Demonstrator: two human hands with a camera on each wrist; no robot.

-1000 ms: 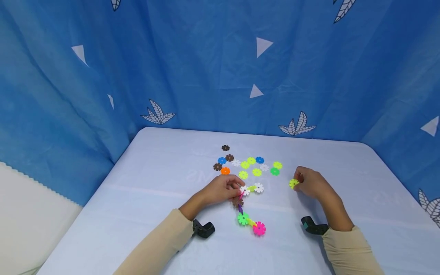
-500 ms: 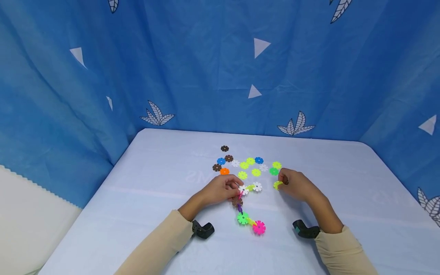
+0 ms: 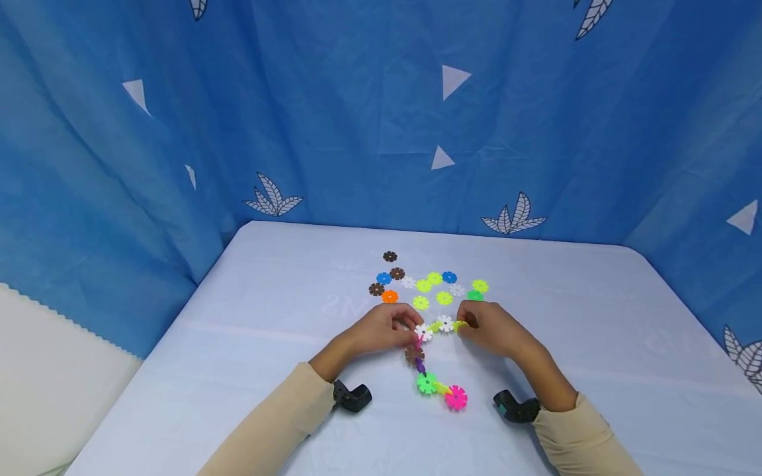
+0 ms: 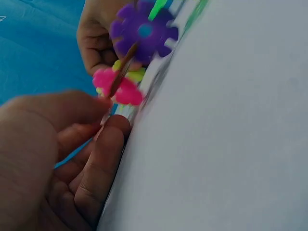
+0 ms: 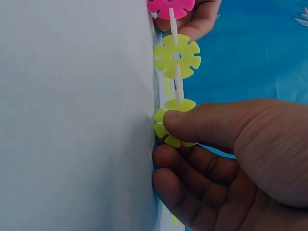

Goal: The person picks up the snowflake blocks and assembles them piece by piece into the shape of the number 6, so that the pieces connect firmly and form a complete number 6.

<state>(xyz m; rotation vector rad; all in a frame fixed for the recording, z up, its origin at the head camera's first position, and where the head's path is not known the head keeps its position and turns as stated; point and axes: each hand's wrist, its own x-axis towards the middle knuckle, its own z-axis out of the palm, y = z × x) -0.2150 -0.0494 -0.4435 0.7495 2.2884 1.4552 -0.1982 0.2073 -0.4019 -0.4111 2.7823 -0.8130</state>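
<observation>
In the head view my left hand (image 3: pixel 381 327) pinches a white notched disc (image 3: pixel 423 332) in a chain of interlocking flower discs. From it a pink disc, a brown disc (image 3: pixel 414 354), a purple one (image 3: pixel 420 367), a green one (image 3: pixel 426 383), a yellow one and a pink disc (image 3: pixel 456 398) run toward me. To the right, a yellow disc (image 5: pixel 177 57) joins a second white disc (image 3: pixel 445 323). My right hand (image 3: pixel 494 328) pinches a yellow disc (image 5: pixel 161 122) between thumb and fingers, against that white disc's edge. Whether their slots engage is hard to tell.
Loose flower discs lie behind the hands: several yellow discs (image 3: pixel 444 298), brown ones (image 3: pixel 397 274), blue ones (image 3: pixel 449 277), white ones (image 3: pixel 457 290), an orange disc (image 3: pixel 389 296) and a green disc (image 3: pixel 475 295). A blue curtain (image 3: pixel 381 132) hangs behind the white table (image 3: pixel 268 284).
My right hand has moved left with its yellow disc, up to the chain's right-hand white disc. The chain's near end has shifted slightly right and toward me; my left hand stays nearly in place.
</observation>
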